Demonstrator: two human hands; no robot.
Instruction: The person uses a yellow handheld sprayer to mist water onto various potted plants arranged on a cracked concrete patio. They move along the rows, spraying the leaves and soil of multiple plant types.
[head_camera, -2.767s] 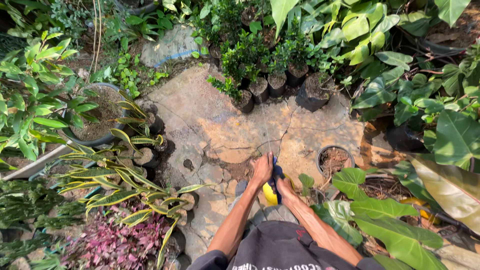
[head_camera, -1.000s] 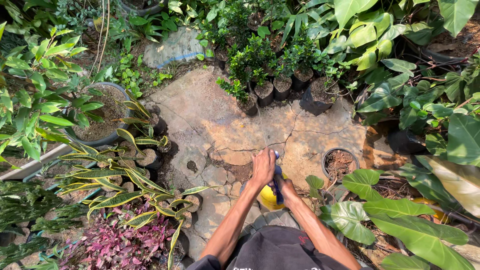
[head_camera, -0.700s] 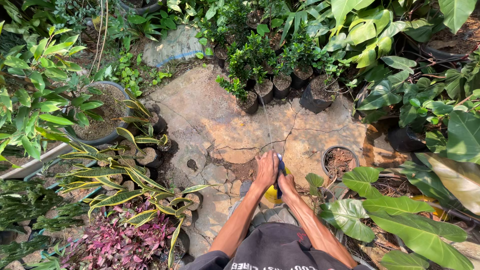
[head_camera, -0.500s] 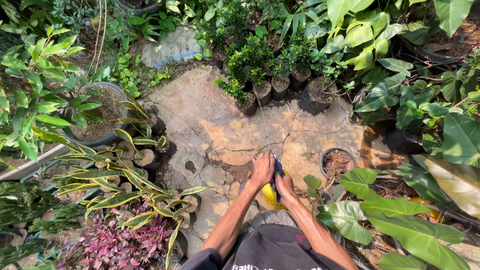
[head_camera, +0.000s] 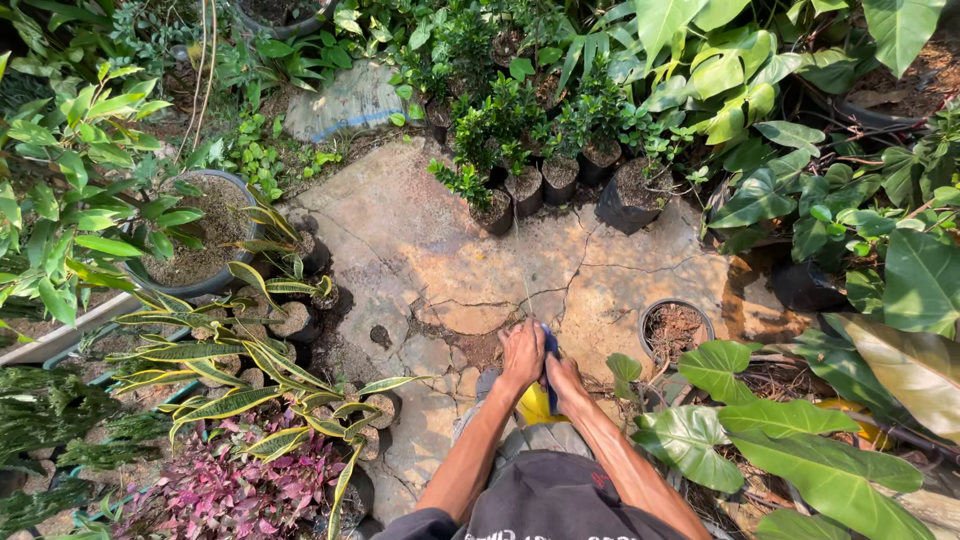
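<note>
My left hand (head_camera: 521, 352) and my right hand (head_camera: 565, 376) are pressed together low over the cracked stone slab (head_camera: 450, 260), both wrapped around a dark blue handle (head_camera: 549, 352). Below them shows a yellow part (head_camera: 536, 405) of the same object, mostly hidden by my wrists and dark shorts (head_camera: 545, 490). A thin line (head_camera: 520, 270) runs from the hands toward the small potted shrubs (head_camera: 520, 150) at the slab's far edge.
A black pot of soil (head_camera: 675, 330) stands just right of my hands. Left lie a large grey pot (head_camera: 195, 235), striped-leaf plants (head_camera: 240, 380) and a purple-leaved plant (head_camera: 240, 490). Broad green leaves (head_camera: 800, 440) crowd the right. A pale sack (head_camera: 345, 100) lies at the back.
My hands have stayed clasped on the handle and shifted only slightly. The view drifted a little; nothing else moved.
</note>
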